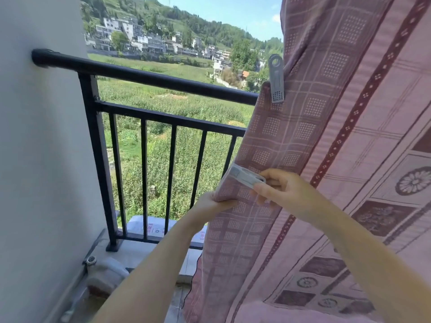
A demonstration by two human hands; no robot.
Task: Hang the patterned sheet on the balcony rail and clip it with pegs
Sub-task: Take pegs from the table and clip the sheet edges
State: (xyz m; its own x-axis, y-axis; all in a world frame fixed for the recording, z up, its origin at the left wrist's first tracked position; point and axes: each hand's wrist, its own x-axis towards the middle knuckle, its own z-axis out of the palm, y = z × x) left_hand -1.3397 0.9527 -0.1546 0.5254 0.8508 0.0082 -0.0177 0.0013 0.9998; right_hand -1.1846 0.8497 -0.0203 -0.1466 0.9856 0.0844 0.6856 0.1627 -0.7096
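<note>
A pink patterned sheet (338, 136) hangs over the black balcony rail (144, 76) and fills the right half of the view. One grey peg (276, 80) clamps the sheet's left edge at the top rail. My left hand (213, 202) pinches the sheet's edge lower down, near the lower crossbar. My right hand (277, 190) holds a second grey peg (245, 177) pressed against that same edge, just above my left hand. The rail under the sheet is hidden.
A white wall (42, 148) stands at the left, where the rail ends. Vertical bars (144, 178) run below the lower crossbar. A white plastic jug (105, 273) lies on the floor by the wall. Fields and houses lie beyond.
</note>
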